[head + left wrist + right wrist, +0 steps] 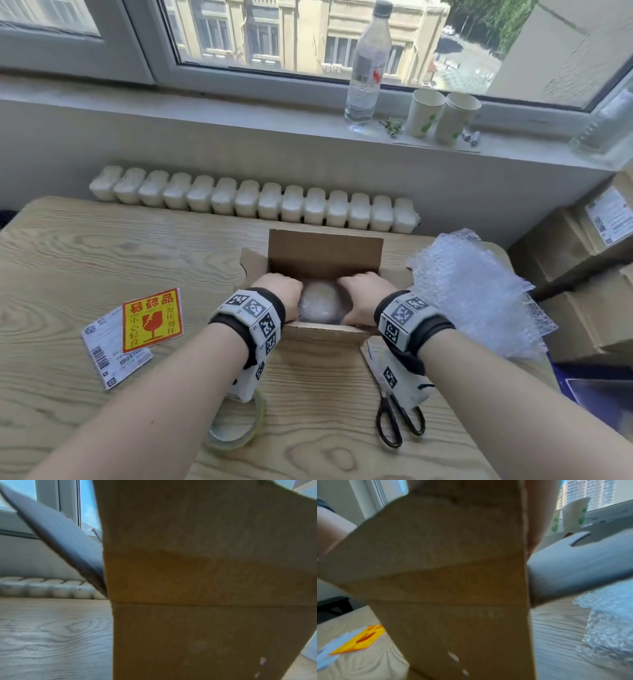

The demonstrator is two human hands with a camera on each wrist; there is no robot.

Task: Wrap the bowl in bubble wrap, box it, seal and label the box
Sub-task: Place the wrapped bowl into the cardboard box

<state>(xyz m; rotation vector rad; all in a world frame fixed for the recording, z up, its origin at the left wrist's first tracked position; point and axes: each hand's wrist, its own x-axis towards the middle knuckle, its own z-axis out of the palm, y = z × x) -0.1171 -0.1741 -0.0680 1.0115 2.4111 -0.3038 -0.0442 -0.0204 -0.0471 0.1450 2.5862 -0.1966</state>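
Observation:
An open brown cardboard box [325, 255] stands on the wooden table [102, 253], flaps up. Inside it lies the bowl wrapped in bubble wrap [320, 303], a pale rounded bundle. My left hand [284, 289] reaches into the box on the bundle's left side. On the other side my right hand [363, 291] does the same. The fingers of both curl down around the bundle and hold it. Their fingertips are hidden inside the box. Both wrist views are filled by the box's outer wall [197, 574] [453, 581].
A red-and-yellow fragile sticker [152, 318] lies on a white shipping label [102, 356] at the left. A tape roll [236, 428] and scissors [399, 425] sit near me. Spare bubble wrap [479, 291] lies right of the box. Stacked cartons [589, 274] stand at the far right.

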